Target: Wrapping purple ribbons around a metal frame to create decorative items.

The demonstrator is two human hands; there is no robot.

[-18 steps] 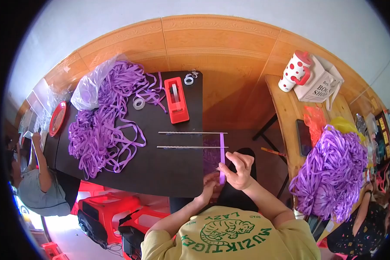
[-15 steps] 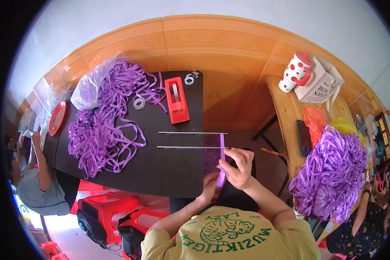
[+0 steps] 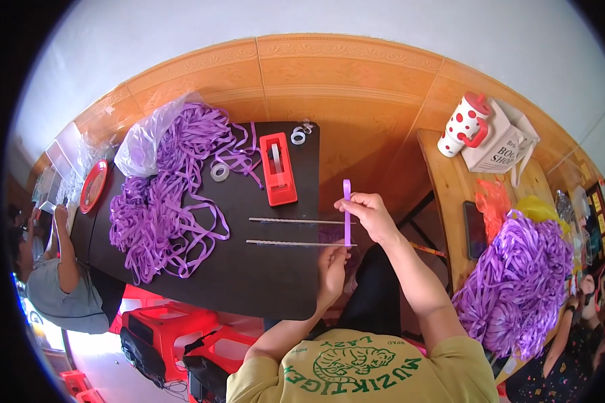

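Two thin metal rods, a far rod (image 3: 289,220) and a near rod (image 3: 289,242), jut side by side past the black table's right edge. A flat purple ribbon (image 3: 347,225) crosses their right ends, with a loop standing up beyond the far one. My right hand (image 3: 370,213) pinches this ribbon between thumb and fingers just past the far rod. Close below the near rod's tip, my left hand (image 3: 333,269) has its fingers closed at the ribbon's lower end; its grip is partly hidden.
On the black table (image 3: 275,289) lie a purple ribbon heap (image 3: 161,215), a red tape dispenser (image 3: 277,171) and a tape roll (image 3: 219,172). The wooden table (image 3: 444,181) bears a dotted tumbler (image 3: 464,124), a phone (image 3: 475,230) and more ribbon (image 3: 517,282). Other people sit at both sides.
My right hand has moved away from me, carrying the ribbon from below the near rod up past the far rod. My left hand has risen to the near rod's tip.
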